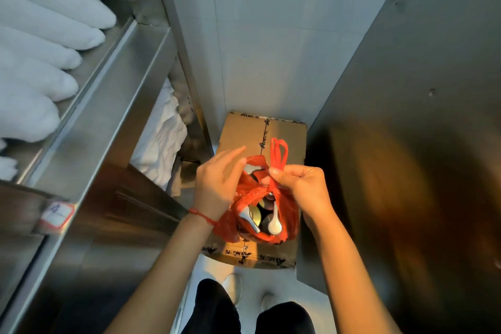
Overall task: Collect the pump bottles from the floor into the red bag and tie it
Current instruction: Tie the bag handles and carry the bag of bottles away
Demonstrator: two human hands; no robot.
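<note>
**Tying the red bag on the box**

The red bag sits on a cardboard box, silver pump bottles showing inside. My right hand pinches the bag's gathered handles upright. My left hand grips the bag's other edge, forefinger extended.

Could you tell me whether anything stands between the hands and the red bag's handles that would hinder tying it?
Nothing visible does. The right hand already pinches one handle loop, and the left hand is at the red bag's mouth, above the pump heads.
</note>
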